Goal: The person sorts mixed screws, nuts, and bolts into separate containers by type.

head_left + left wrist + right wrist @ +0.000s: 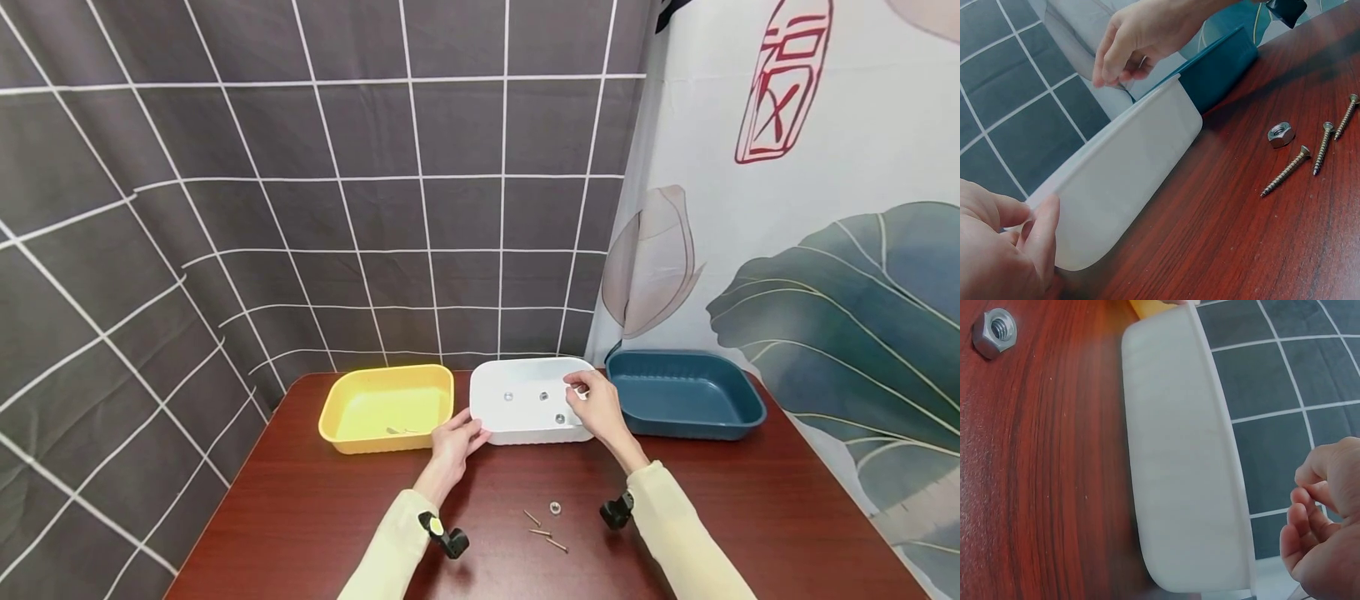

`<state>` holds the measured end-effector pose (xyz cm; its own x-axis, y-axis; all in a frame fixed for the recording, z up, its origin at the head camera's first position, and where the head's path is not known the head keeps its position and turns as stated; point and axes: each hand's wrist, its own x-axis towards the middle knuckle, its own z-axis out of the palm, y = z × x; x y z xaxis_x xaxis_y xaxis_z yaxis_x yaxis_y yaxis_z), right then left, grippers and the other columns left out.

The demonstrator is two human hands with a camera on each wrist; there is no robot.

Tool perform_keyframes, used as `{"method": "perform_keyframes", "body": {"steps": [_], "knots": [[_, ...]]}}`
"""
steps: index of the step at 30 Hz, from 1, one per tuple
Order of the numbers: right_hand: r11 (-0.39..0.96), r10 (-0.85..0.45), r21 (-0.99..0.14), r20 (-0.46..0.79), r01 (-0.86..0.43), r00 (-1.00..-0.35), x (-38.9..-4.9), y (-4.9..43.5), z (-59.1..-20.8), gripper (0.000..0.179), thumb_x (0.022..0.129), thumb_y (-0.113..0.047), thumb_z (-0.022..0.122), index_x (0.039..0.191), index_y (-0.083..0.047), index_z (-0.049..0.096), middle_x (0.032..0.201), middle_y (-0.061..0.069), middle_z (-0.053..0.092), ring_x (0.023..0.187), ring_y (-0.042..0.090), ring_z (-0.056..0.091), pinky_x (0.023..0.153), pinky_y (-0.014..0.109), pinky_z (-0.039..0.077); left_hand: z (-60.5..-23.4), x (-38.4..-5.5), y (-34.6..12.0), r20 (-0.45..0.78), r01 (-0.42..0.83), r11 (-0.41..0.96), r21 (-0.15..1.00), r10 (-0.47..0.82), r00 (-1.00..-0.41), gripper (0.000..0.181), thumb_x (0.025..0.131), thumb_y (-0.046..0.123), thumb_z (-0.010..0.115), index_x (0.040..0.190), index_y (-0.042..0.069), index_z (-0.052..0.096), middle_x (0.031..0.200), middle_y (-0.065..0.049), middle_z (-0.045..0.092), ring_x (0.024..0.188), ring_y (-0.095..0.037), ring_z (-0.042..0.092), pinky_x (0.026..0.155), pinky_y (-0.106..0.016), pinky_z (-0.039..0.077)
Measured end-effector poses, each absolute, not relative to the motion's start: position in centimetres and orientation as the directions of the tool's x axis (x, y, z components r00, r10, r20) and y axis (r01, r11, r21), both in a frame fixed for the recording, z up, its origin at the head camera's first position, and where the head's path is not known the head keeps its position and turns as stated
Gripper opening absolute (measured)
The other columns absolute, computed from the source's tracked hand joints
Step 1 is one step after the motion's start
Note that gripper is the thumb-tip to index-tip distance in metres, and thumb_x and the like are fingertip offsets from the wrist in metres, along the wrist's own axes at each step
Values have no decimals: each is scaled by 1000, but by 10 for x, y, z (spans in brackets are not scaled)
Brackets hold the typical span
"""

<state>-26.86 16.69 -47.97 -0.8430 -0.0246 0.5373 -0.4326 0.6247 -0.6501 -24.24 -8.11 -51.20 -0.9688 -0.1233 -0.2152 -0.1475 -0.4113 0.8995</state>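
A white plastic tray (525, 429) sits mid-table with several hex nuts (543, 396) on its floor. My left hand (453, 442) pinches the tray's near left corner between thumb and fingers; the left wrist view shows this hand (1010, 244) at the rim. Over the right end of the tray hovers my right hand (596, 406), its fingertips drawn together. In the right wrist view that hand (1329, 519) has curled fingers beyond the rim, and I cannot tell whether it holds anything. A loose nut (1280, 134) and three screws (1285, 172) lie on the table in front.
To the left stands a yellow tray (360, 417) with a few small screw-like pieces in it. A dark blue tray (686, 421) is at the right. Behind the reddish wooden table (330, 517) hang a grey grid curtain (457, 208) and a white printed curtain (697, 125).
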Motion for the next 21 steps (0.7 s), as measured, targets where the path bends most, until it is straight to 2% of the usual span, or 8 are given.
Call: {"method": "perform_keyframes", "body": {"steps": [6,11,14,18,21], "knots": [[577,0,-685,545,-445,-839,-257,172,-478,15,81,7,69,95,3,72,82,7,62,76,24,58,63,24,50,-512,-242,-80,-214,-146,-416,898,-122,-969,47,90,-17,58,136,-18,48,99,-20,63,72,-16,66,78,-30,64],[532,14,-737,501,-418,-865,-244,173,-477,15,82,8,69,96,4,71,82,6,61,75,21,58,61,16,48,-510,-241,-80,-217,-150,-409,900,-122,-969,48,91,-16,57,138,-17,47,112,-29,61,75,-17,67,80,-30,63],[515,10,-756,476,-404,-879,-236,173,-475,17,82,8,69,98,5,71,82,6,63,75,21,58,62,16,49,-509,-240,-80,-220,-154,-405,901,-122,-968,49,91,-15,58,138,-17,46,114,-28,61,76,-18,67,81,-31,63],[495,-12,-771,455,-401,-890,-227,172,-475,18,82,7,70,100,5,70,82,5,63,75,19,59,62,18,51,-508,-240,-80,-219,-153,-406,901,-121,-968,49,91,-15,58,138,-17,47,107,-19,62,75,-17,67,82,-32,63],[485,-45,-774,443,-407,-895,-219,171,-478,19,81,7,71,99,3,69,83,4,62,75,16,58,63,19,53,-509,-241,-80,-219,-154,-403,902,-121,-968,49,91,-15,58,138,-17,47,108,-20,62,74,-17,66,82,-32,63]]}}
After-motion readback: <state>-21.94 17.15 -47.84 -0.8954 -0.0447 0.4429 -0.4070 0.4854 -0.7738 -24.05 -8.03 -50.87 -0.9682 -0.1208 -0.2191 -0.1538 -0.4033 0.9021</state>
